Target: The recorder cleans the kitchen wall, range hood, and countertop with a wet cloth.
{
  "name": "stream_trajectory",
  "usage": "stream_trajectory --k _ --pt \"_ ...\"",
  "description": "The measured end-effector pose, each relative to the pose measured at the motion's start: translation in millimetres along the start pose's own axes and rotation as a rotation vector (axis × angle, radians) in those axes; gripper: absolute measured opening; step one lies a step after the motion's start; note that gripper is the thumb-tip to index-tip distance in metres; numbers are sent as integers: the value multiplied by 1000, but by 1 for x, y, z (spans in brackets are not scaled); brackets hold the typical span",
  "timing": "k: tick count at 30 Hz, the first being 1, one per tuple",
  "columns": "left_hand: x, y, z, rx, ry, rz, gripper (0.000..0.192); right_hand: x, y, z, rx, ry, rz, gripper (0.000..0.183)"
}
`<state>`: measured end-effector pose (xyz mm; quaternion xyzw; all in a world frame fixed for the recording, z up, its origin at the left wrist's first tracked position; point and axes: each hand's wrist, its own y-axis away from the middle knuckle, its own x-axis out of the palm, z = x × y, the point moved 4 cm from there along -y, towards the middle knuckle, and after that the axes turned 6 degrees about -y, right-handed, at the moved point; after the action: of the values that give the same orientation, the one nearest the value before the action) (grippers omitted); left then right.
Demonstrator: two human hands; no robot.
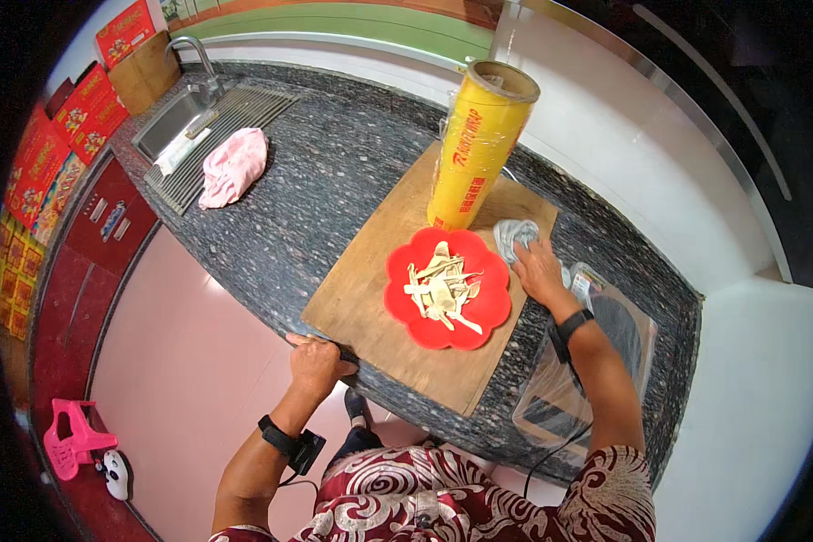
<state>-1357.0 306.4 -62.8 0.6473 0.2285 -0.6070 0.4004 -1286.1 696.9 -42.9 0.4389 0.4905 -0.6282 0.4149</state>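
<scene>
My right hand point(539, 268) grips a crumpled grey-and-white cloth point(515, 238) at the right side of a wooden board point(359, 281). My left hand point(315, 364) rests on the counter's front edge near the board's lower left corner; whether its fingers close on anything is not clear. Between the hands, a red flower-shaped bowl point(489, 298) on the board holds pale, thin strips and slices point(443, 288) of food. Behind the bowl stands a tall yellow roll of cling wrap point(477, 146), upright on the board.
A plastic-covered dark flat item point(613, 325) lies right of the board. On the left are a pink cloth point(235, 167), a slatted drying rack point(261, 105), a sink point(169, 125) with a faucet point(200, 51), and red boxes point(89, 112). A pink plastic stool point(74, 437) is on the floor.
</scene>
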Motion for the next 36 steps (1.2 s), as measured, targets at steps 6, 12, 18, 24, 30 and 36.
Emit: stream_trajectory --k 6,12,18,24,30,36 --pt "10 1 -1 164 -153 -153 72 -20 76 55 90 -12 75 36" --pt "5 3 -2 327 -167 -241 73 -22 143 138 105 211 155 41" --pt "5 8 14 405 -115 -301 71 -28 167 226 135 209 202 44" --pt "-4 12 28 445 22 -179 59 -18 166 252 103 161 196 45" --pt "3 18 39 396 21 -250 45 3 118 313 -215 41 42 45" --pt "13 24 47 386 29 -376 42 -18 164 268 -129 -95 47 48"
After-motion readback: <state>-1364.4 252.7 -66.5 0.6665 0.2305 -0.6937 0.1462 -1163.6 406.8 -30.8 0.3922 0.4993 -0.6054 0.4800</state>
